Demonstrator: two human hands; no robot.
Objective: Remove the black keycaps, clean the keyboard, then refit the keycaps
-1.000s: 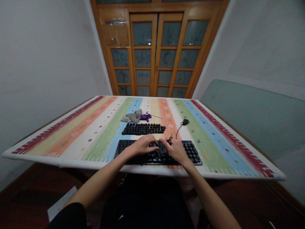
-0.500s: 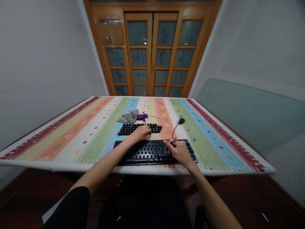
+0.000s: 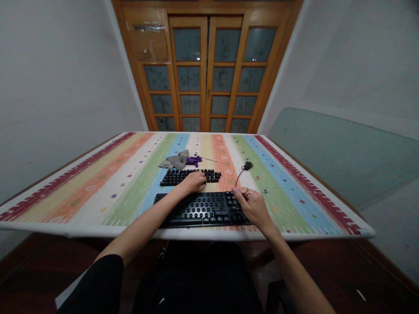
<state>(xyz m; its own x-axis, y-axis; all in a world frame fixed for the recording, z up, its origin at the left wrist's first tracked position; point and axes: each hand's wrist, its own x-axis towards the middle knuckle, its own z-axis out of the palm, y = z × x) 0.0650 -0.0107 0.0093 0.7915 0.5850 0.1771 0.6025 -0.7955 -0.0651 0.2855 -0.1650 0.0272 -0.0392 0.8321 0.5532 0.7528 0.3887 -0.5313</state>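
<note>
A black keyboard (image 3: 196, 209) lies at the table's near edge; most of its left and middle shows bare switches, while its right part and bottom row still carry keycaps. Behind it, loose black keycaps (image 3: 176, 176) stand in rows like a second keyboard. My left hand (image 3: 194, 180) rests at the right part of these rows, fingers bent down and closed; what they hold is hidden. Above the keyboard's right end is my right hand (image 3: 251, 203), thumb and fingers pinched together. Anything inside that pinch is too small to make out.
A coiled black cable (image 3: 247, 166) lies behind the keyboard's right side. Grey cloth (image 3: 175, 161), a purple cloth (image 3: 194, 161) and a thin rod (image 3: 209, 159) lie behind the keycaps. A striped tablecloth (image 3: 131, 192) covers the table.
My right hand has shifted right over the keyboard, from beside the middle keys to its right end. The left hand stays at the loose keycaps. The view has shifted slightly.
</note>
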